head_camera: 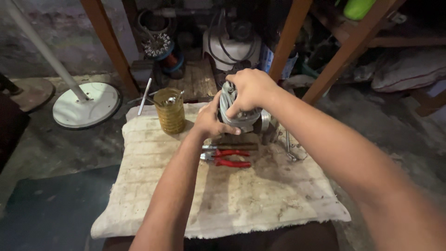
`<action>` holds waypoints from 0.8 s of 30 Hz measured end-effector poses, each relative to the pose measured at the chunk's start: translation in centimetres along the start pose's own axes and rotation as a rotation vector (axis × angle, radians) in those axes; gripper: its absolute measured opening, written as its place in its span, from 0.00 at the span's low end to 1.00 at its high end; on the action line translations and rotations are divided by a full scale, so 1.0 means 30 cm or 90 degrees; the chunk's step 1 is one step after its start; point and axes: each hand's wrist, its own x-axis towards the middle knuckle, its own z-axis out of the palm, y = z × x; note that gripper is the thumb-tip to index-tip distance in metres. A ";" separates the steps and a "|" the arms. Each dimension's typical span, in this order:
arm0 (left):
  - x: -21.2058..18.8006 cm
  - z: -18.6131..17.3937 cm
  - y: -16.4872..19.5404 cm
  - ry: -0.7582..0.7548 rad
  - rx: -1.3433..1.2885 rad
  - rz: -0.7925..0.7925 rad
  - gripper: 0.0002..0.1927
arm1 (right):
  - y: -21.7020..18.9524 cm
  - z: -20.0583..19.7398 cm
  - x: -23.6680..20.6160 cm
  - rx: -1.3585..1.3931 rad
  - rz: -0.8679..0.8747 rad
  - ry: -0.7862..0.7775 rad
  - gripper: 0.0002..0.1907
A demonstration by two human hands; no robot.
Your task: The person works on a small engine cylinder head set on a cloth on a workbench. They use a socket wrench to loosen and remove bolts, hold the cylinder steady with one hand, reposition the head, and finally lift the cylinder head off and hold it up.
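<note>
Yellow tumbler [170, 111] of small tools stands near the cloth's [153, 195] far left corner, within reach. Left hand [211, 122] cups the grey motor housing [241, 116] from below, steadying it; right hand [250, 88] clamps its top. Red pliers [227, 159] lie mid-cloth, just beneath.

Both bare forearms reach forward from the lower edge of the view and converge at its upper middle. The left hand [210, 122] comes up from below with the wrist nearly straight, palm turned rightward, thumb stretched out low toward the right, fingers curled round out of sight. The right hand [250, 88] comes in from the lower right, wrist bent downward, knuckles up, fingers clamped down over the top. The two hands nearly touch, both closed in a grip.
</note>
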 end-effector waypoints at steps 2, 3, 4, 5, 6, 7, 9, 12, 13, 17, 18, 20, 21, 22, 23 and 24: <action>-0.007 0.006 -0.004 -0.001 0.013 0.001 0.72 | 0.004 -0.005 0.003 0.037 0.001 -0.026 0.57; -0.007 0.005 -0.006 0.000 0.025 -0.005 0.72 | 0.006 -0.012 0.012 0.054 0.001 -0.037 0.57; -0.005 0.007 -0.006 -0.001 0.036 -0.010 0.72 | 0.009 -0.020 0.021 0.053 0.014 -0.053 0.57; -0.003 0.005 -0.007 -0.002 0.033 -0.015 0.72 | 0.007 -0.019 0.023 0.052 0.026 -0.070 0.56; -0.001 0.001 -0.007 -0.002 0.030 -0.021 0.72 | 0.007 -0.023 0.030 0.050 0.038 -0.087 0.56; 0.001 0.001 -0.006 -0.004 0.026 -0.026 0.72 | 0.007 -0.020 0.023 0.045 0.022 -0.051 0.57; 0.004 0.000 0.000 -0.006 -0.003 -0.002 0.72 | 0.006 -0.016 0.013 0.026 -0.013 0.027 0.58; -0.003 0.000 0.007 -0.012 0.011 -0.022 0.72 | 0.006 -0.026 0.006 0.055 0.038 -0.035 0.58; -0.006 0.000 0.008 -0.016 0.024 -0.038 0.72 | 0.002 -0.036 0.016 0.061 0.043 -0.054 0.58; 0.006 -0.001 0.005 -0.021 0.017 -0.039 0.72 | -0.008 -0.068 0.025 0.038 0.027 -0.032 0.57; 0.006 -0.001 0.002 -0.020 0.003 -0.033 0.72 | -0.013 -0.058 0.009 0.030 0.014 -0.010 0.57; 0.016 -0.002 0.000 -0.014 0.007 -0.018 0.72 | -0.018 -0.040 -0.016 -0.002 0.005 0.025 0.56; 0.016 0.000 -0.001 -0.014 0.025 -0.011 0.73 | -0.015 -0.032 -0.023 -0.013 0.004 0.039 0.56; 0.013 0.001 -0.001 -0.011 0.044 -0.006 0.73 | -0.007 -0.029 -0.023 0.021 0.024 0.013 0.57; 0.011 -0.003 -0.002 -0.013 0.040 -0.017 0.73 | 0.006 -0.040 -0.007 0.054 0.039 -0.011 0.57; 0.008 -0.001 0.000 -0.015 0.036 -0.031 0.73 | 0.026 -0.054 0.013 0.088 0.054 -0.038 0.58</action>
